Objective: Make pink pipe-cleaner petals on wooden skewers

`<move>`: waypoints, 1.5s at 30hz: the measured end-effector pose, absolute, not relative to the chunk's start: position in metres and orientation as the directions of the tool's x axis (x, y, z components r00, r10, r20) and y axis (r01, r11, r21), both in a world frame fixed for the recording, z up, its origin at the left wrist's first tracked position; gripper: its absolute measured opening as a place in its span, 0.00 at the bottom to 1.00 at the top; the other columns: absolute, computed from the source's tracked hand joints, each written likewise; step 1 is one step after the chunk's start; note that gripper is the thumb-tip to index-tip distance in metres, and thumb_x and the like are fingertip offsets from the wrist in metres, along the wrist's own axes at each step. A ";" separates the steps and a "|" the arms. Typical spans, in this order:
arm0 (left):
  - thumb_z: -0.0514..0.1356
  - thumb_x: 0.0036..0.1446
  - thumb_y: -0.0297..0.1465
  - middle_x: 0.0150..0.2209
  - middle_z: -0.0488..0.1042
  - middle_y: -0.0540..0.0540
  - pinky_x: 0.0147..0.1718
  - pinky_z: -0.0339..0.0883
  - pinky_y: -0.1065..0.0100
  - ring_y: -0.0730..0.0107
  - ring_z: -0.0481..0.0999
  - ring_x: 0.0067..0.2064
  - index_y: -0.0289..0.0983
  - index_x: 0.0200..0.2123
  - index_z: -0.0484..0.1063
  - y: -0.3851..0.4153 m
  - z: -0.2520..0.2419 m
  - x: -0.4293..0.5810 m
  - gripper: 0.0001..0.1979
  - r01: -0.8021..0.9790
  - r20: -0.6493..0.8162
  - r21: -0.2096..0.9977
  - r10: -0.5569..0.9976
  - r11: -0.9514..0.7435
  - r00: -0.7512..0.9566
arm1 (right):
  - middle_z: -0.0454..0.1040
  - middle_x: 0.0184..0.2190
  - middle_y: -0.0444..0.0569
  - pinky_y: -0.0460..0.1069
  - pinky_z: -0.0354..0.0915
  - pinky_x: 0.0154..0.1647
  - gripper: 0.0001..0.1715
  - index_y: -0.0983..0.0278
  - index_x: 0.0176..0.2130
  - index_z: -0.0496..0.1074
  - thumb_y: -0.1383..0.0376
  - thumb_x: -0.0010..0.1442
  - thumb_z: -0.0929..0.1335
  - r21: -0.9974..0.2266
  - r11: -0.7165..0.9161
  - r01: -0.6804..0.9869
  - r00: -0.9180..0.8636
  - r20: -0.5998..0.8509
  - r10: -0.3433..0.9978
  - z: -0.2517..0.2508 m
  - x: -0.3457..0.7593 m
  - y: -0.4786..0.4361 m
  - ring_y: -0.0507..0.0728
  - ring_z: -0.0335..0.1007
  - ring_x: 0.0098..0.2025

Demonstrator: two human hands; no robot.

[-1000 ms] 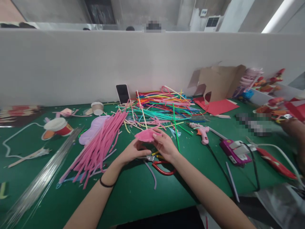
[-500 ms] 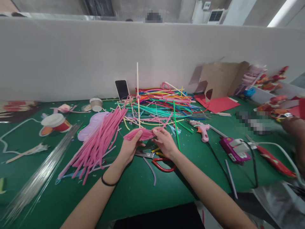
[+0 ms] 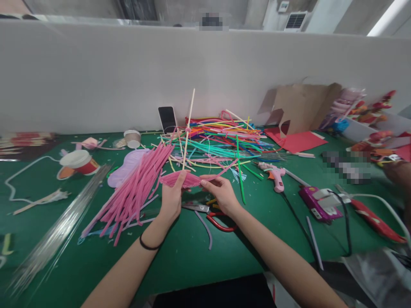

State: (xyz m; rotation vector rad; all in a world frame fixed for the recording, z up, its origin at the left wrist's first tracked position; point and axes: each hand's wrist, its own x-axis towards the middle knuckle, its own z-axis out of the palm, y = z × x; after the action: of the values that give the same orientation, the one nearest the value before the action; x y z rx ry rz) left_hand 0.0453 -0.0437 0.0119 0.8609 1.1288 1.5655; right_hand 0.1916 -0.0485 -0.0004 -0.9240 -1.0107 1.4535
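Note:
A flat, leaf-shaped pink piece (image 3: 189,180) of fuzzy strips lies between my two hands over the middle of the table. My left hand (image 3: 172,194) is closed on its left part, thumb on top. At its right end my right hand (image 3: 221,192) pinches the tip, where a loose pink strip sticks out to the upper right. A pale stick (image 3: 190,115) with a small pink knot rises behind the piece, leaning slightly right. Red-handled scissors (image 3: 221,223) lie under my right hand. Left of my hands is a bundle of pink strips (image 3: 135,188).
Coloured strips (image 3: 224,137) are heaped behind my hands, near a phone (image 3: 167,119). A glue gun (image 3: 276,177), power strip (image 3: 316,205) and red paper (image 3: 300,142) are at right. Cups (image 3: 80,162) and thin wires (image 3: 64,218) lie left. Another person's hand (image 3: 398,175) shows far right.
My left hand has turned more upright and the pink piece shows flatter and wider. The pale stick has tilted to the right. The view has shifted slightly.

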 end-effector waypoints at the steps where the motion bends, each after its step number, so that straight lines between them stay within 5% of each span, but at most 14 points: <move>1: 0.67 0.48 0.40 0.26 0.76 0.47 0.19 0.67 0.74 0.70 0.74 0.26 0.32 0.36 0.77 -0.044 0.012 0.045 0.17 -0.294 0.007 0.952 0.965 -0.086 -0.261 | 0.80 0.31 0.46 0.47 0.70 0.36 0.17 0.61 0.37 0.80 0.57 0.47 0.76 -0.939 -0.067 -0.336 -0.107 -0.033 0.994 -0.001 0.192 -0.048 0.52 0.75 0.33; 13: 0.66 0.52 0.36 0.30 0.76 0.50 0.30 0.72 0.70 0.72 0.76 0.28 0.37 0.34 0.75 -0.050 0.005 0.050 0.10 -0.058 0.247 0.960 0.927 -0.273 -0.280 | 0.79 0.25 0.49 0.45 0.71 0.27 0.21 0.67 0.30 0.76 0.52 0.44 0.76 -0.931 -0.168 -0.325 -0.058 -0.157 0.986 -0.003 0.189 -0.046 0.53 0.76 0.25; 29: 0.70 0.44 0.35 0.27 0.74 0.52 0.28 0.71 0.72 0.75 0.74 0.27 0.35 0.30 0.72 -0.046 0.011 0.052 0.13 -0.307 0.063 0.937 0.946 -0.166 -0.318 | 0.79 0.26 0.49 0.48 0.72 0.28 0.20 0.66 0.32 0.78 0.53 0.46 0.75 -0.952 -0.063 -0.298 -0.074 -0.043 0.996 0.002 0.187 -0.050 0.55 0.76 0.27; 38: 0.66 0.52 0.36 0.29 0.73 0.51 0.32 0.71 0.71 0.73 0.75 0.29 0.36 0.33 0.72 -0.049 0.012 0.047 0.10 -0.021 0.262 0.961 0.933 -0.275 -0.246 | 0.78 0.26 0.49 0.47 0.72 0.29 0.21 0.68 0.31 0.77 0.53 0.45 0.76 -0.936 -0.113 -0.335 -0.057 -0.100 0.993 0.003 0.191 -0.048 0.53 0.76 0.27; 45: 0.66 0.51 0.38 0.29 0.74 0.50 0.31 0.71 0.69 0.71 0.75 0.29 0.38 0.33 0.72 -0.048 0.013 0.046 0.11 0.028 0.284 0.957 0.918 -0.288 -0.276 | 0.78 0.27 0.50 0.47 0.72 0.27 0.22 0.67 0.30 0.77 0.51 0.45 0.75 -0.943 -0.098 -0.317 -0.054 -0.085 0.995 0.008 0.193 -0.048 0.54 0.76 0.26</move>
State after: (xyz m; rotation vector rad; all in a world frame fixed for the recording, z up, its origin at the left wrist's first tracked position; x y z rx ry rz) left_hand 0.0464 -0.0481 0.0128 1.2677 1.2525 1.6473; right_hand 0.1927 -0.0479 0.0075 -1.0107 -0.9468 1.4416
